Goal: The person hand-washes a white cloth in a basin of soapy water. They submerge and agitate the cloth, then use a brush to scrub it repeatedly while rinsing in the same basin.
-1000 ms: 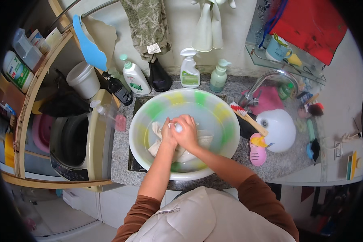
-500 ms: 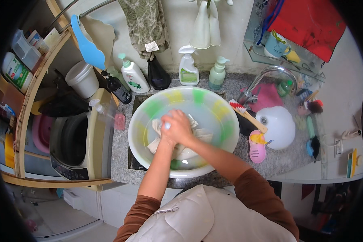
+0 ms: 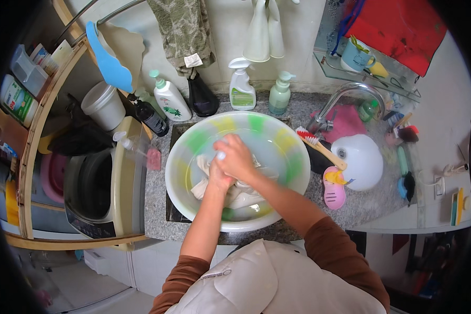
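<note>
A white basin point(image 3: 300, 195) with green and yellow patches stands on the counter, holding cloudy water. In it lies a wet cream cloth point(image 3: 244, 196), bunched and partly under the water. Over the middle of the basin my two hands press together on a bunched part of the cloth. My right hand point(image 3: 236, 159) lies on top with its fingers curled over. My left hand point(image 3: 219, 177) is closed beneath it, its fingers mostly hidden. A small whitish bit shows between the hands; I cannot tell whether it is cloth.
Behind the basin stand a spray bottle point(image 3: 242, 86), a pump bottle point(image 3: 280, 94) and other bottles. To the right are a wooden-handled brush point(image 3: 327, 153), a pink soap dish point(image 3: 334, 196), a faucet point(image 3: 345, 94) and a white bowl point(image 3: 363, 167). An open washing machine point(image 3: 123, 183) is at left.
My clasped hands have shifted slightly up with a rubbing motion, and the right hand has turned a little over the left. The cloth stays in the basin, its folds slightly moved.
</note>
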The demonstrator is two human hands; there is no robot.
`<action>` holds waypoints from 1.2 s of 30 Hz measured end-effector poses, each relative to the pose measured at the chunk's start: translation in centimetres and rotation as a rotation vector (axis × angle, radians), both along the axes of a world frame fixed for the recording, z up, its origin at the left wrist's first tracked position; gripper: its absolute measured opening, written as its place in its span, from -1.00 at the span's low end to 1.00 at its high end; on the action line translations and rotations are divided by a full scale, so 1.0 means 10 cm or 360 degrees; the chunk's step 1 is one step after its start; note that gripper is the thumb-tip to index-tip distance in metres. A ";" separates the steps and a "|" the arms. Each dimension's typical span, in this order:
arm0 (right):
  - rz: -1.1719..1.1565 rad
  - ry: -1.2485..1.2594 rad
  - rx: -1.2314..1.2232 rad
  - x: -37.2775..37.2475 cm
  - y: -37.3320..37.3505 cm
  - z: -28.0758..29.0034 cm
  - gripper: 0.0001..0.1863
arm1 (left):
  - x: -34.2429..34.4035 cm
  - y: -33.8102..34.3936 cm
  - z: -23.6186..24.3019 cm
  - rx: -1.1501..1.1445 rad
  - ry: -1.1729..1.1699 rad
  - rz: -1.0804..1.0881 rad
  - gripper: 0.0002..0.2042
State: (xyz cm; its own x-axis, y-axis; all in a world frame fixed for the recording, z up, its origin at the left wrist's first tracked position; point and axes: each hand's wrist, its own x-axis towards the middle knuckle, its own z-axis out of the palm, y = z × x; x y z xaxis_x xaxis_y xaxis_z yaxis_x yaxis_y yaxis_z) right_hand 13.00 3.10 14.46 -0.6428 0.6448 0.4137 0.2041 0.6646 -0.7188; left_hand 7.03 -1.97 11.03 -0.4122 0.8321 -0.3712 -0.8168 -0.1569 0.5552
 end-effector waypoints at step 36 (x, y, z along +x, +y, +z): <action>0.0004 -0.0490 -0.0479 0.09 -0.06 0.00 -0.60 | -0.06 -0.04 -0.16 -0.0101 -0.0384 -0.0107 -0.67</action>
State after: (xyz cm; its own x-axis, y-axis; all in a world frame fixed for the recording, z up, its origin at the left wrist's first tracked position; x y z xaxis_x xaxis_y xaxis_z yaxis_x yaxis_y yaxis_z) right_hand 13.89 2.53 14.42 -0.7086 0.7056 -0.0041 0.4378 0.4352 -0.7867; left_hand 6.46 -2.42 9.46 -0.2501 0.8266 -0.5042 -0.9342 -0.0691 0.3501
